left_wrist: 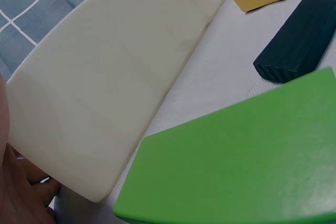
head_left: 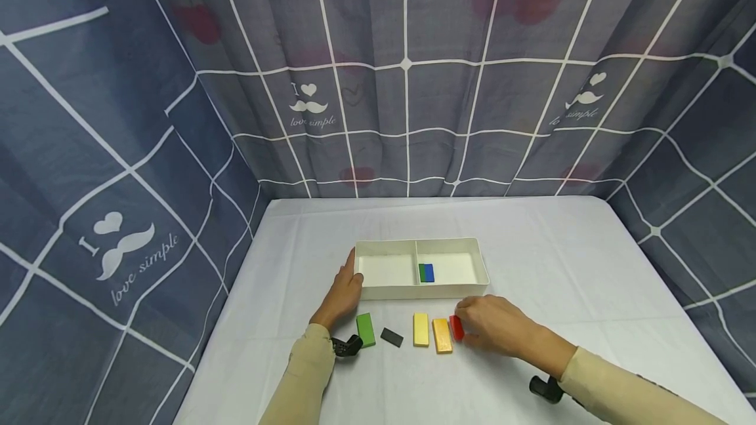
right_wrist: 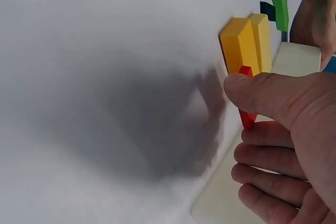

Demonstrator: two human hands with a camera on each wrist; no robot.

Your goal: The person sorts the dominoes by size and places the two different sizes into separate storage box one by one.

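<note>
At the left end of a white two-compartment box, my left hand grips the end wall, thumb at the rim and fingers along the outside. My right hand pinches a thin red block between thumb and index finger, near the box's front right corner. In the right wrist view the red block stands on edge in the pinch, overlapping a yellow block. A green block lies close to my left wrist. Inside the right compartment, a blue block sits against a green one by the divider.
A small dark block lies in front of the box, between the green block and two yellow blocks, one paler and one deeper. White cloth covers the table. Grey checked curtains enclose the back and sides.
</note>
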